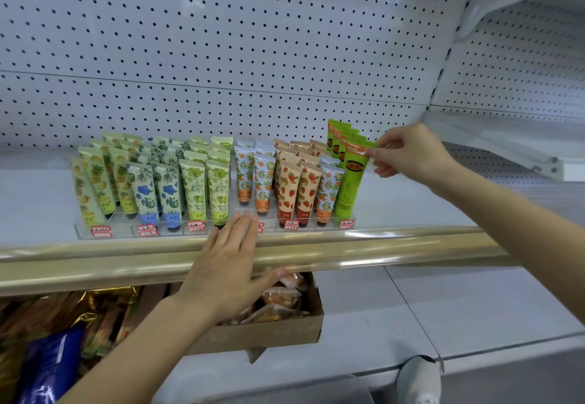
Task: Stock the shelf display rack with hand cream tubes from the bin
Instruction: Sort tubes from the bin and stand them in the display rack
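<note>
A clear display rack [126,232] stands on the shelf, filled with rows of upright hand cream tubes in yellow, blue, green, orange and strawberry prints. At its right end stands a bright green tube [349,182] with an orange top band. My right hand [408,153] pinches the top edge of this tube, which sits in the front slot of the rightmost column. My left hand [228,264] lies flat with fingers spread on the shelf's gold front rail, its fingertips touching the rack's front. No bin of tubes is in view.
A gold rail [380,242] runs along the shelf front. Below it sit a cardboard box [269,331] of wrapped snacks and shiny snack bags [47,356] at the lower left. White pegboard [221,55] backs the shelf. Another white shelf [506,138] juts out at the right.
</note>
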`<act>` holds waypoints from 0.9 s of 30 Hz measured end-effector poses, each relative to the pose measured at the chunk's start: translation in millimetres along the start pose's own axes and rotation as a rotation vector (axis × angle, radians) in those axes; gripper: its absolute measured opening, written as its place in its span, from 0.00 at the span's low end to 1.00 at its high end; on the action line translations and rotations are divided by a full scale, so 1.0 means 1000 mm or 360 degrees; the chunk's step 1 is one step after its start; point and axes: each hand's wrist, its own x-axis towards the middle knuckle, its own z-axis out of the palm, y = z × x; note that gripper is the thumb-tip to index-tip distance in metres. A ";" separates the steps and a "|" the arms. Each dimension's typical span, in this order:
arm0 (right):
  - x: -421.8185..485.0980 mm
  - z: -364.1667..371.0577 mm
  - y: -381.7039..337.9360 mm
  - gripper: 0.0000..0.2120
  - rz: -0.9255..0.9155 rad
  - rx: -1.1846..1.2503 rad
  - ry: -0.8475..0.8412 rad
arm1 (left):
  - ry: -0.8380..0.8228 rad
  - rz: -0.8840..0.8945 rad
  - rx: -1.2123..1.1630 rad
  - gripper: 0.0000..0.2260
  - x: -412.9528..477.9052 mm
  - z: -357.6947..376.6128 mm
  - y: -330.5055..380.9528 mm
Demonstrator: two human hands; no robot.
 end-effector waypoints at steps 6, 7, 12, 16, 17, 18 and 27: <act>-0.025 -0.006 0.001 0.09 -0.0031 -0.0261 -0.0051 | -0.0011 0.0028 0.0084 0.40 -0.002 -0.008 0.001; -0.032 -0.006 0.001 0.10 -0.0038 -0.0375 -0.0078 | 0.0001 0.0046 0.0107 0.40 -0.004 -0.010 0.002; -0.087 0.000 0.000 0.25 -0.0348 -0.1314 -0.0383 | 0.0034 0.0153 0.0114 0.39 -0.026 -0.016 0.014; -0.128 0.018 0.005 0.36 -0.0626 -0.1569 -0.0703 | 0.0026 0.0260 0.0170 0.38 -0.049 -0.011 0.024; -0.137 0.025 0.007 0.38 -0.0641 -0.1565 -0.0778 | 0.0025 0.0284 0.0170 0.38 -0.054 -0.008 0.026; -0.146 0.033 0.010 0.40 -0.0642 -0.1545 -0.0853 | 0.0026 0.0307 0.0159 0.37 -0.060 -0.004 0.028; -0.243 0.145 0.078 0.38 -0.0456 -0.1147 -0.1456 | -0.0155 0.0314 -0.0106 0.40 -0.133 0.114 0.005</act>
